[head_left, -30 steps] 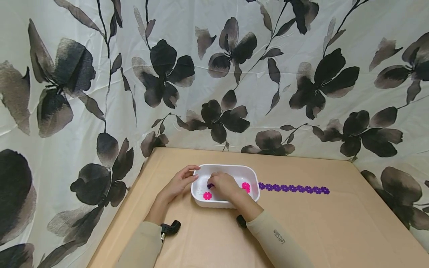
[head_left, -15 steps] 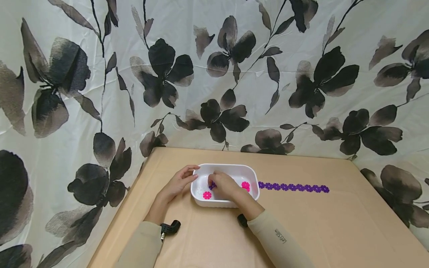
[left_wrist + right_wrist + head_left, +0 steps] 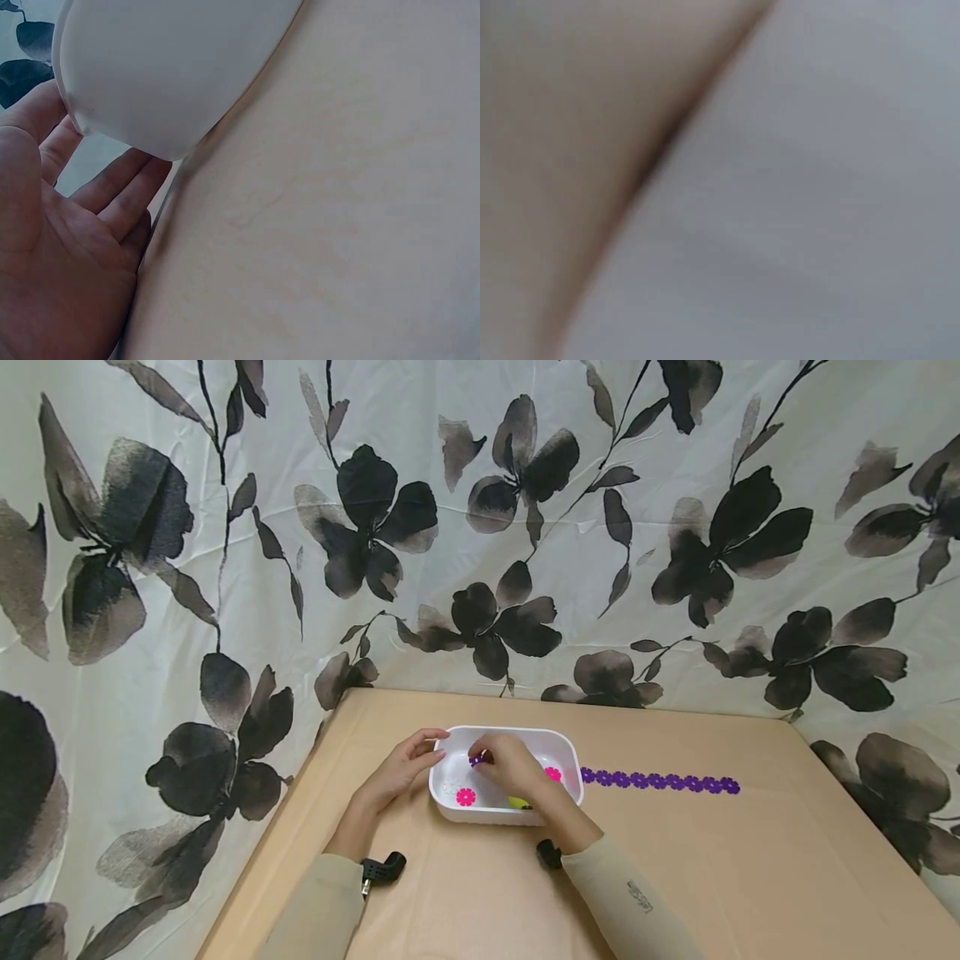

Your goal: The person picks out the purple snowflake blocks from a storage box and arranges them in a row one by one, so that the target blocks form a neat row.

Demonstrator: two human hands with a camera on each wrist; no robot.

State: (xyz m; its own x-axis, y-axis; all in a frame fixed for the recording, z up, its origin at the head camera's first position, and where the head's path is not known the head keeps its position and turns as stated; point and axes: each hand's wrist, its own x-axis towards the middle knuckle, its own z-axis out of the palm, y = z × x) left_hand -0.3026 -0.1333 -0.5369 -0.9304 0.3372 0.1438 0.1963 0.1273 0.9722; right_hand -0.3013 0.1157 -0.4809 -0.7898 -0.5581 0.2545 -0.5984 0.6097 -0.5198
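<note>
In the head view my right hand (image 3: pixel 510 763) is over the white plastic tub (image 3: pixel 450 814), pinching a small purple flower-shaped piece (image 3: pixel 476 761) between thumb and fingertips. The fingers partly cover this piece. My left hand (image 3: pixel 395 772) stays at the tub's left end. Its fairly straight fingers touch the rim and outer wall, as the left wrist view shows with the hand (image 3: pixel 75 240) against the tub (image 3: pixel 172 75). Inside the tub lie a pink flower piece (image 3: pixel 466 797), more pink (image 3: pixel 552 773) at the right and a yellow-green piece (image 3: pixel 519 802) partly behind the right wrist.
A straight row of purple flower pieces (image 3: pixel 656 781) runs rightward from the tub's right side on the tan tabletop (image 3: pixel 750 877). A floral cloth (image 3: pixel 420 677) hangs behind the table. The right wrist view is blurred, with a pale grey-white surface (image 3: pixel 817 225).
My right hand has risen slightly from the tub's floor with the purple piece in its pinch. The yellow-green piece has come into sight beneath the wrist. The left hand keeps its place.
</note>
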